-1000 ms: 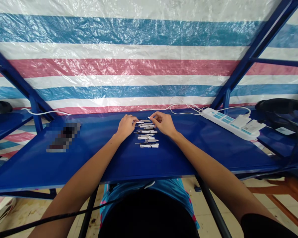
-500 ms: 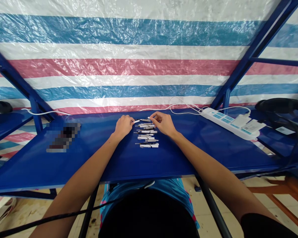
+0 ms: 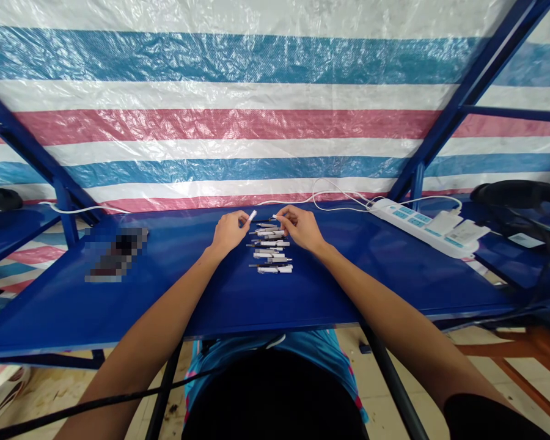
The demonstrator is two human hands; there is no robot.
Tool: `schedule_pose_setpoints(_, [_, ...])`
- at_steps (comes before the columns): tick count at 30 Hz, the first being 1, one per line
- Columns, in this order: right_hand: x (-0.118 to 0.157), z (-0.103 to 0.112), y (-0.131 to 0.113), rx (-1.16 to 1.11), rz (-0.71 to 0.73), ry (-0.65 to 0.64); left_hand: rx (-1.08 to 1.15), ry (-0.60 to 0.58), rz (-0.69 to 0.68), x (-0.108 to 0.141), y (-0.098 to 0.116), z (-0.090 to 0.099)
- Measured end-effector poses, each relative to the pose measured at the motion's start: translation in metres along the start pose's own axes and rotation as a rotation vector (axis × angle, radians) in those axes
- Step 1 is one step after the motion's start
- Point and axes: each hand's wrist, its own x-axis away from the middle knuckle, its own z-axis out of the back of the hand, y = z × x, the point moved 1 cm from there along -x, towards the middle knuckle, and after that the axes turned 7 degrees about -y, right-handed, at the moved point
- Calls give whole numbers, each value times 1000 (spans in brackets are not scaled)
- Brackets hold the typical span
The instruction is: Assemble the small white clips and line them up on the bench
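Observation:
Several white and grey pen parts (image 3: 274, 253) lie in a column of rows on the blue table, between my two hands. My left hand (image 3: 230, 231), left of the column's far end, pinches a short white piece (image 3: 252, 216) that tilts upward. To the right, my right hand (image 3: 300, 225) is closed on a thin dark rod with a white tip (image 3: 274, 217), which points left. A grey pen piece (image 3: 266, 225) lies just below that rod.
A white power strip (image 3: 421, 226) with plugged-in adapters sits on the right of the blue table (image 3: 165, 305). A blurred dark object (image 3: 119, 253) lies at the left. White cables run along the back edge, before a striped sheet (image 3: 238, 125).
The white piece in my left hand has turned from nearly level to tilted upward and risen slightly. My right hand has stayed almost still.

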Motion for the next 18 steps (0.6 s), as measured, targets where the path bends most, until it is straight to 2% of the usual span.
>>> schedule_pose_setpoints(9, [0, -3, 3, -45, 12, -73, 402, 64, -27, 0, 15, 3])
schedule_pose_setpoints(18, [-1, -4, 8, -48, -7, -86, 852, -56, 62, 1, 18, -2])
